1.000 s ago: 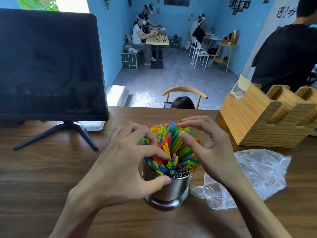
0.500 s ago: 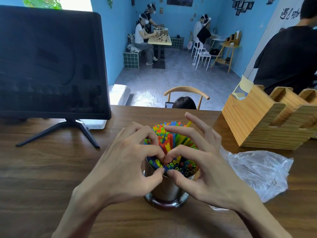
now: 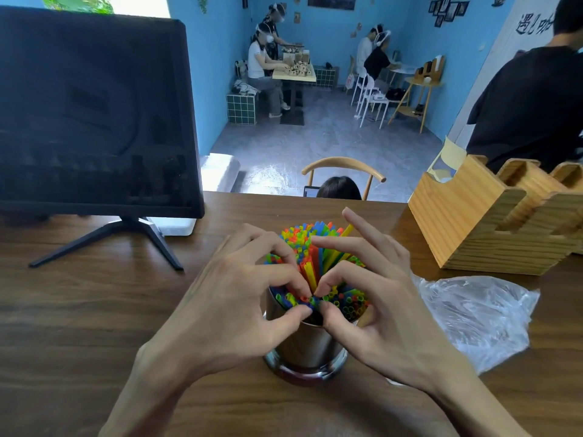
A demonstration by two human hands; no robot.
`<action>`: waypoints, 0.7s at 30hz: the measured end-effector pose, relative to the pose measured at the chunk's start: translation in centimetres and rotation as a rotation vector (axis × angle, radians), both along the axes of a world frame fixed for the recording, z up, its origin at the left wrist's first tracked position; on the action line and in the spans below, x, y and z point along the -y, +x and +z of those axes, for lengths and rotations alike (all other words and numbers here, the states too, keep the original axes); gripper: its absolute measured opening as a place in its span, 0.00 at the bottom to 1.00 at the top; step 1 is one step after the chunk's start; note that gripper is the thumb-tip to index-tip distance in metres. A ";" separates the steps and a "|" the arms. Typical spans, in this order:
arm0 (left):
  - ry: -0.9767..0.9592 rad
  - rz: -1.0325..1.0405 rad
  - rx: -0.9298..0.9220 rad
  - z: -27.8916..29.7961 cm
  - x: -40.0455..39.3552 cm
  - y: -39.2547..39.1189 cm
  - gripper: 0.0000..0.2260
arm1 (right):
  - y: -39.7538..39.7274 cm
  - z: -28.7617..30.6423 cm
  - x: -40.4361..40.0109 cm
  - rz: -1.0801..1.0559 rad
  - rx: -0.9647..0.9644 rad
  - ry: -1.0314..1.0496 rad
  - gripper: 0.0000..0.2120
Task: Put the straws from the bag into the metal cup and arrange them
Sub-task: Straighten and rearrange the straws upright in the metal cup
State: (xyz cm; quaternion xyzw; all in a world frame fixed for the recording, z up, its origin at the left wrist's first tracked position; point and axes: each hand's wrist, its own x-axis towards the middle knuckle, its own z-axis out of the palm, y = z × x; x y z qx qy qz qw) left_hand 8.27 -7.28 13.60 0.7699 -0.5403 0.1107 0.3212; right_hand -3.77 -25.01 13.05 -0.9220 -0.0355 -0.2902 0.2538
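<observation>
A dark wooden table (image 3: 79, 326) carries all task items. At rear left stands a black monitor (image 3: 94, 111) on a splayed stand, screen dark, no legible brand. At rear right sits a wooden organiser (image 3: 479, 222) with open slots. On the white wall panel behind it, dark handwritten characters (image 3: 533, 23) are partly cut off and cannot be read with certainty.

A crumpled clear plastic bag (image 3: 473, 313) lies flat on the table, just right of the cup; no straws are visible in it.

The left hand (image 3: 227, 307) and right hand (image 3: 388, 316) flank the metal cup (image 3: 306, 351), which stands upright near the table's front centre. No marking is visible on the cup.

The coloured straws (image 3: 315, 263) stand bundled in the cup: green, blue, orange, yellow, red. Both hands pinch straw ends at the near rim, thumb and curled forefinger of each meeting over them. The right hand's other 3 fingers (image 3: 362, 225) extend over the bundle.
</observation>
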 end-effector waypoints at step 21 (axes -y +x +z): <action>-0.599 -0.002 -0.351 2.9 2.3 -2.1 0.10 | 1.2 4.2 -0.8 0.104 0.341 0.563 0.11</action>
